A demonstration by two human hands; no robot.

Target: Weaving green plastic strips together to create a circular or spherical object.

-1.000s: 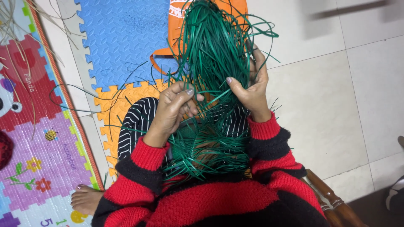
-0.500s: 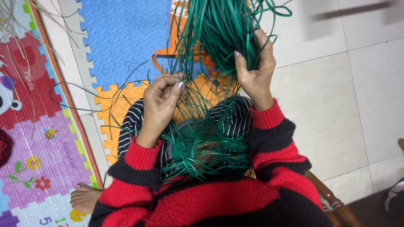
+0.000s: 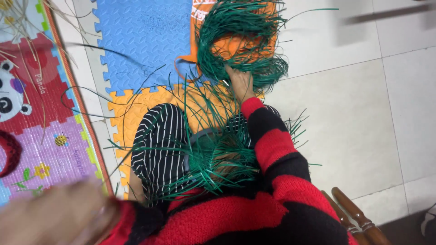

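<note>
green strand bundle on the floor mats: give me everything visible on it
The loose coil of thin green plastic-looking strands lies curled in a rough ring on the orange foam mat and an orange bag, partly spilling onto the white tiled floor. Stray ends stick outward. The right hand presses into its lower edge; more green strands trail back toward the person's lap.

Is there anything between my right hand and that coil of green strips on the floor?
Nothing visible does. The right hand already lies against the lower edge of the coil of green strips, fingers reaching into its strands. The left hand is a blur near the camera, well away from the coil.
</note>
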